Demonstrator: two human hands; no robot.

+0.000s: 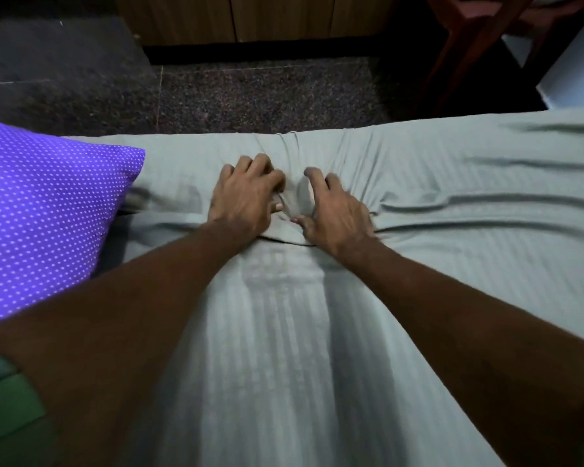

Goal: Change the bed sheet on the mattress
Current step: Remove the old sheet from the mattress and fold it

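A pale grey-green striped bed sheet (452, 264) covers the mattress and fills most of the view. Both my arms reach across it toward the far edge. My left hand (243, 200) and my right hand (334, 214) lie side by side on the sheet, fingers curled and digging into the cloth. A bunch of fabric is gathered between them, with folds radiating to the far edge and out to the right. The mattress itself is hidden under the sheet.
A purple pillow with white dots (38, 214) lies on the bed at the left. Beyond the far edge is dark speckled floor (250, 96), wooden cabinet fronts (250, 18) and a dark wooden chair frame (469, 38) at the top right.
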